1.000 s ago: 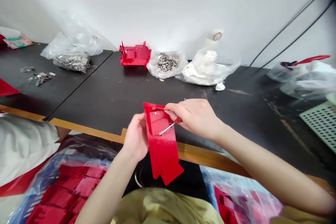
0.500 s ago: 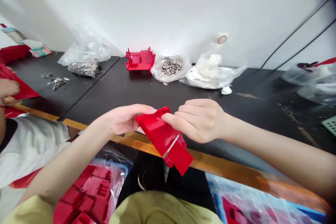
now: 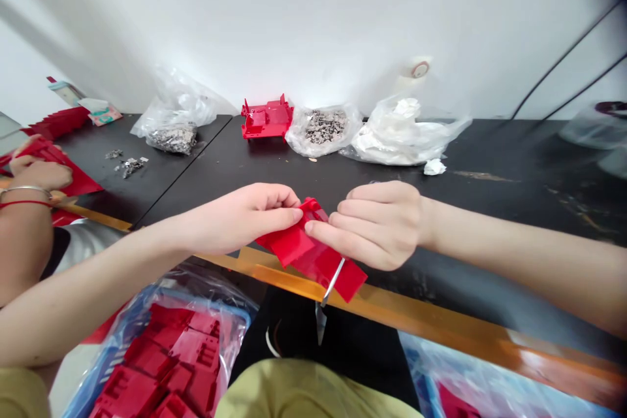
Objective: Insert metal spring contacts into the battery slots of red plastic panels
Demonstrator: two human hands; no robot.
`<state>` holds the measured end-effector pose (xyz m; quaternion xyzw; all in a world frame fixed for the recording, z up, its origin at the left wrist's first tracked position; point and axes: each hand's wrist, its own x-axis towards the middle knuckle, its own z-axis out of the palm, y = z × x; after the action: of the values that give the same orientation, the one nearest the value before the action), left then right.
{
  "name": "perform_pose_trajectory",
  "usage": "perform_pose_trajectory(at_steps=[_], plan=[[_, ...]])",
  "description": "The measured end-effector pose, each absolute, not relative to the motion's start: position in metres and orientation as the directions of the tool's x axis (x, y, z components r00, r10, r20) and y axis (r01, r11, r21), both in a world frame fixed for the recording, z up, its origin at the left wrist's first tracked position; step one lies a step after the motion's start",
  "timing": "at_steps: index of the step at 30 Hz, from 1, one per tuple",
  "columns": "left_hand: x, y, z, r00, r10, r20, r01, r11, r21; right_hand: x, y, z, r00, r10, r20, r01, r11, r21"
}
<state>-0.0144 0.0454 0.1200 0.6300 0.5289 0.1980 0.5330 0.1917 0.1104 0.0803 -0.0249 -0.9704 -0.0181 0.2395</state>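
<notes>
In the head view, the left hand (image 3: pixel 240 214) and the right hand (image 3: pixel 377 225) hold a red plastic part (image 3: pixel 313 249) closely, with the fingers (image 3: pixel 333 235) pinched narrow, above the edge of the counter (image 3: pixel 406 317). A thin metal blade (image 3: pixel 332 282) sticks out below, near the fingers; a slip could cut skin or scratch the part. Its handle is hidden, so the grip on it is hard to see.

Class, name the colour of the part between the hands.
The moulded part is glossy red, best in the head view.
</notes>
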Motion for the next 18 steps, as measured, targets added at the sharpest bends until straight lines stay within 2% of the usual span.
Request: perform_pose_trajectory(at_steps=[3, 6, 8, 9, 11, 13, 16, 18], plan=[[-0.011, 0.040, 0.114, 0.330, 0.918, -0.220, 0.571, -0.009, 0.821, 0.200, 0.110, 0.067, -0.857, 0.048, 0.513, 0.056, 0.998, -0.001], [-0.009, 0.034, 0.106, 0.307, 0.943, -0.128, 0.606, -0.090, 0.790, 0.209, 0.106, 0.052, -0.737, 0.045, 0.674, 0.049, 0.999, -0.014], [-0.008, 0.029, 0.101, 0.288, 0.954, -0.080, 0.636, -0.128, 0.761, 0.214, 0.101, 0.044, -0.614, 0.145, 0.776, 0.107, 0.989, -0.100], [-0.007, 0.027, 0.100, 0.280, 0.958, -0.064, 0.663, -0.145, 0.735, 0.216, 0.097, 0.042, -0.573, 0.232, 0.786, 0.133, 0.973, -0.190], [-0.006, 0.023, 0.100, 0.272, 0.962, -0.028, 0.732, -0.188, 0.654, 0.218, 0.088, 0.044, -0.577, 0.415, 0.703, 0.137, 0.898, -0.417], [-0.004, 0.019, 0.104, 0.278, 0.960, 0.040, 0.796, -0.253, 0.549, 0.219, 0.077, 0.051, -0.652, 0.522, 0.550, 0.124, 0.789, -0.602], [0.000, 0.013, 0.110, 0.296, 0.938, 0.179, 0.856, -0.344, 0.386, 0.218, 0.063, 0.063, -0.716, 0.587, 0.379, 0.127, 0.643, -0.755], [0.002, 0.011, 0.112, 0.288, 0.926, 0.245, 0.872, -0.360, 0.333, 0.217, 0.057, 0.065, -0.730, 0.622, 0.284, 0.121, 0.526, -0.842]])
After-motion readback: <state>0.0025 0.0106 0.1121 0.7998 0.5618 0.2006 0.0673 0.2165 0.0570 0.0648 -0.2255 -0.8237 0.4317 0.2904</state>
